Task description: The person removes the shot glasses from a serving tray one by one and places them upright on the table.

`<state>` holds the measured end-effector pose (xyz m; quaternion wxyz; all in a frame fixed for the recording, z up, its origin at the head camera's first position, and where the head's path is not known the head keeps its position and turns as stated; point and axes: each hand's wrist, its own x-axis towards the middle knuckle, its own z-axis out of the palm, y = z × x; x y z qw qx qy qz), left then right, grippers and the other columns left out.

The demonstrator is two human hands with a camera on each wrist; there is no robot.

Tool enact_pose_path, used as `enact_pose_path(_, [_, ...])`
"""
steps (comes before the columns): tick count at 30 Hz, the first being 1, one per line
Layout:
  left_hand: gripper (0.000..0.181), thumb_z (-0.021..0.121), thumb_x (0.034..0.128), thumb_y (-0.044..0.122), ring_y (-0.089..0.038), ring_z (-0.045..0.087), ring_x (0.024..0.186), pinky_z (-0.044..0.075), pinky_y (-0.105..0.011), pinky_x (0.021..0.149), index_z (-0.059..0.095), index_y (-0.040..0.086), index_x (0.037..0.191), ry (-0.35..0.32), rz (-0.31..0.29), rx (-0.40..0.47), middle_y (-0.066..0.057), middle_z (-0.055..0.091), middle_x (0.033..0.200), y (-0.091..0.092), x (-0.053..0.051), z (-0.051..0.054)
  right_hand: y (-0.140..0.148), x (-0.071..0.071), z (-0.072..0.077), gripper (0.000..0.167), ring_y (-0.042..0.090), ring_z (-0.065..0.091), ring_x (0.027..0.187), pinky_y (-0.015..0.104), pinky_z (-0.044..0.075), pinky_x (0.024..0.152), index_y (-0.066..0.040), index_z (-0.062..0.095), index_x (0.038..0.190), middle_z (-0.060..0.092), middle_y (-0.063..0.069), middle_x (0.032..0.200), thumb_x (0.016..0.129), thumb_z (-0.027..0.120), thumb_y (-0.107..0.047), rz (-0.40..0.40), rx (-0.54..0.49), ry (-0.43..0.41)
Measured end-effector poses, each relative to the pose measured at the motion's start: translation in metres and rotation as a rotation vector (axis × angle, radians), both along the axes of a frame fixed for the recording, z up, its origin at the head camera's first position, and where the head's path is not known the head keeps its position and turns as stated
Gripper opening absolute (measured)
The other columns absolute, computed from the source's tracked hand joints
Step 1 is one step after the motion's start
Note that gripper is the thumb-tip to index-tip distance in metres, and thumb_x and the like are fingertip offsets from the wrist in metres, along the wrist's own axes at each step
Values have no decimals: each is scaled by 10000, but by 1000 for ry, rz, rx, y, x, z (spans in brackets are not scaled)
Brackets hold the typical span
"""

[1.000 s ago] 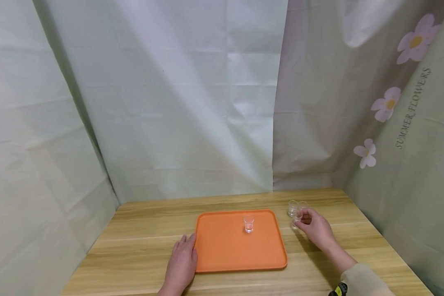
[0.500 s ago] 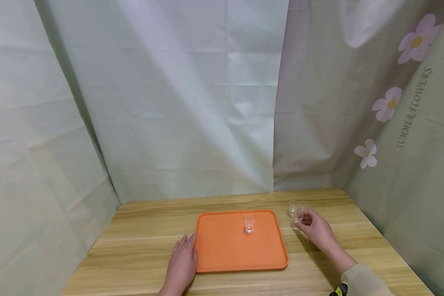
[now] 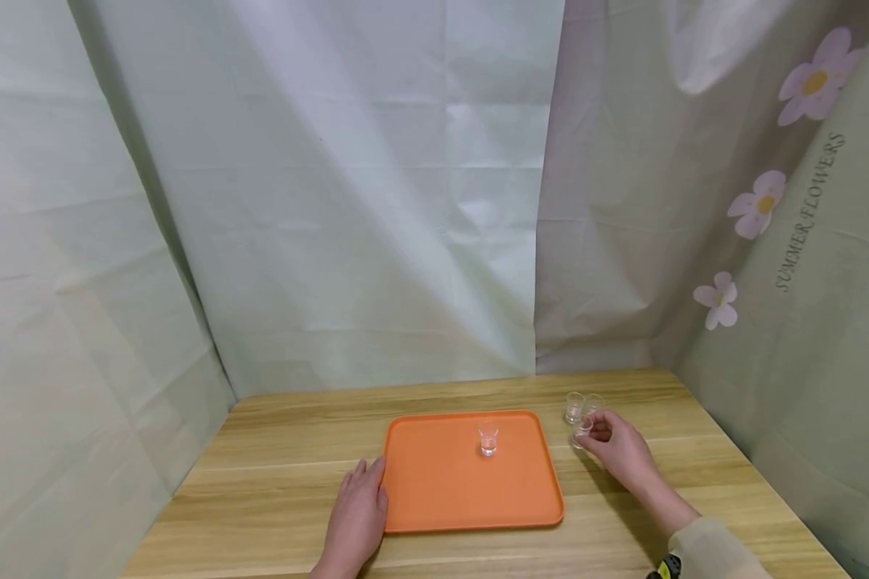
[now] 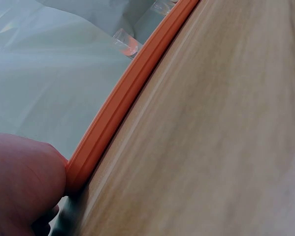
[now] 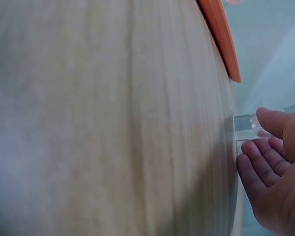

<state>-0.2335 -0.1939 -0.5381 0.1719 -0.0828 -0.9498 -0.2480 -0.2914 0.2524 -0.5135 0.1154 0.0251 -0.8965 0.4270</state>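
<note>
My right hand (image 3: 623, 454) pinches a small clear shot glass (image 3: 578, 440) between thumb and fingers, right of the tray. The right wrist view shows that hand (image 5: 280, 167) at the glass (image 5: 243, 129), which stands on the table. Two more shot glasses stand just behind, one at the left (image 3: 574, 408) and one (image 3: 594, 402) partly covered by my fingers. One shot glass (image 3: 488, 439) stands upright on the orange tray (image 3: 442, 490). My left hand (image 3: 355, 515) rests against the tray's left edge with its fingers extended; the tray rim (image 4: 122, 101) crosses the left wrist view.
The wooden table (image 3: 275, 450) carries everything. Pale green sheets hang behind it (image 3: 369, 241) and at both sides; the right one (image 3: 818, 338) bears printed flowers and lettering. A beige sleeve (image 3: 717, 551) covers my right forearm, with a dark and yellow band (image 3: 666, 567) at the wrist.
Almost nothing moves: the right hand stays at the same shot glass and the left hand at the tray edge. The view shifts very slightly.
</note>
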Motion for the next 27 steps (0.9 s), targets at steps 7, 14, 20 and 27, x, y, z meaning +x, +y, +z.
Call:
enact_pose_path(7, [440, 675, 1000, -52, -555, 548, 1425, 395, -697, 1223, 655, -86, 1439, -10, 1, 6, -294, 687, 1415, 1, 0, 1, 4, 4, 5, 474, 430, 726, 1157, 556, 611, 1014, 83, 643, 1320, 741, 252, 1245, 984, 858, -173, -3, -11, 6])
enact_pose_path(14, [453, 672, 1001, -47, -551, 542, 1432, 391, -686, 1232, 650, -77, 1452, -11, 5, 1, -290, 682, 1427, 0, 0, 0, 3, 10, 25, 565, 503, 632, 1333, 622, 522, 1142, 97, 572, 1448, 655, 315, 1425, 1017, 823, -169, 23, -3, 54])
enact_pose_path(20, [462, 683, 1000, -42, -550, 542, 1432, 392, -691, 1227, 646, -76, 1459, -16, 4, -2, -289, 680, 1431, -1, 0, -2, -12, 13, 39, 559, 493, 622, 1347, 620, 520, 1147, 87, 590, 1436, 663, 299, 1421, 993, 845, -139, 75, -29, 97])
enact_pose_path(27, [445, 665, 1023, -30, -535, 528, 1455, 373, -681, 1247, 646, -68, 1466, -34, 11, 8, -278, 678, 1444, 1, 0, 0, -34, 13, 43, 546, 458, 639, 1343, 600, 529, 1143, 69, 613, 1433, 679, 255, 1420, 988, 853, -135, 143, -43, 132])
